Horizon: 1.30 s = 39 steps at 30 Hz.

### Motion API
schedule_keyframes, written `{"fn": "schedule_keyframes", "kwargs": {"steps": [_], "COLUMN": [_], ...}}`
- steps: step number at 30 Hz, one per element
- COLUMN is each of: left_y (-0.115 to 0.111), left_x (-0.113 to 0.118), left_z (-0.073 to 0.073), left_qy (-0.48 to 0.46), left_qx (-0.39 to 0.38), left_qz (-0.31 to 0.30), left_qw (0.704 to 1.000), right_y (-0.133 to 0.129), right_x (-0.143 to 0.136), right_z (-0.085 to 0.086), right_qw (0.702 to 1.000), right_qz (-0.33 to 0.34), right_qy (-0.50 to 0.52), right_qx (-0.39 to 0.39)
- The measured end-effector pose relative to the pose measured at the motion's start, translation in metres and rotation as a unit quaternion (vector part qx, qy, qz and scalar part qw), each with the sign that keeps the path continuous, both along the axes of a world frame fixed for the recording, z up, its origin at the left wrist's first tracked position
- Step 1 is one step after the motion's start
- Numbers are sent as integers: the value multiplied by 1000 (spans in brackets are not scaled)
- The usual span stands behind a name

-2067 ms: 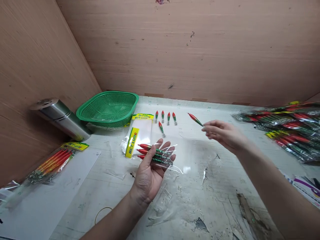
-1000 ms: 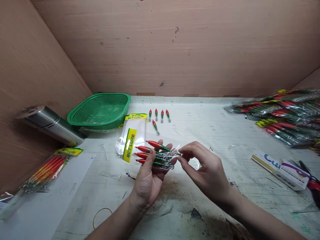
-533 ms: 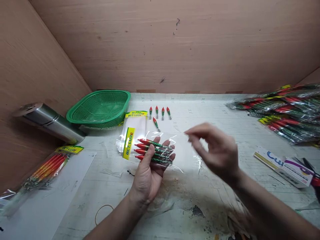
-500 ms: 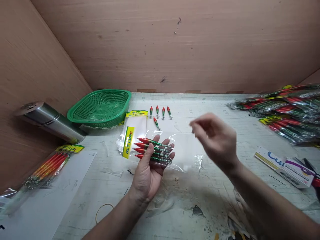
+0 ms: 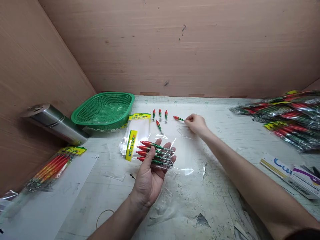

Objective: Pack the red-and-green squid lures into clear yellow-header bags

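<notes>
My left hand grips a clear plastic bag with a yellow BCT LURE label. Several red and green fishing lures lie side by side inside it, under my thumb. Farther off, my right hand pinches the hook end of a single red-tipped lure, which points left. To the left of that hand, three loose lures stand in a row on the table, and another lure lies slanted just below them. A stack of labelled bags sits behind the bag I hold.
A green basket and a steel flask stand at the left, above a bag of orange-red lures. Packed lure bags are piled at the right. A white box and a rubber band lie nearer.
My right hand has moved forward and left to the loose lures and taken the rightmost one, turning it sideways. My left hand keeps its hold on the bag.
</notes>
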<state>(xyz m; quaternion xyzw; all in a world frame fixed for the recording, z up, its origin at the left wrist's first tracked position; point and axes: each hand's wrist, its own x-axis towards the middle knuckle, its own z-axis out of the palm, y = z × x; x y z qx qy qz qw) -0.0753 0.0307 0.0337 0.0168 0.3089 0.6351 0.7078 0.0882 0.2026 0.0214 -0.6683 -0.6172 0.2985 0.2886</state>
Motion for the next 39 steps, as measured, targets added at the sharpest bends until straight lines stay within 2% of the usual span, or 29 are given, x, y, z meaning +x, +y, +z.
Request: {"fn": "schedule_keyframes", "kwargs": {"steps": [3,6,9,12,15,19,24,31,39], "left_y": [-1,-3,-4,-5,-7,-12,-16,-16,-17], "left_x": [1,4,7,8,9,13,17,17,17], "left_z": [-1,-3,-5,-5,-4,-5,-6,-3,-5], "left_qy": [2,8,11,16,23,32,34,28,43], "left_qx": [3,0,-1,10,19,18,19,28,26], "left_qz": [-3,-5,-6,-14,-22,-39,-49,-44,-68], "left_qw": [1000,1000,1000,1000,999,999,998,998,996], "right_y": [-41,-94,-142,-169,-173,-167,-162,-163,-159], "right_x": [50,85,90,73,51,30,16,12,14], "right_z": [24,44,50,43,33,22,17,17,22], "right_qw": [996,974,969,955,929,910,885,890,898], "right_qz": [40,91,152,166,157,162,168,182,190], "right_qy": [77,202,135,24,-10,-2,-26,-7,17], "right_qx": [-28,57,141,246,335,382,434,418,396]}}
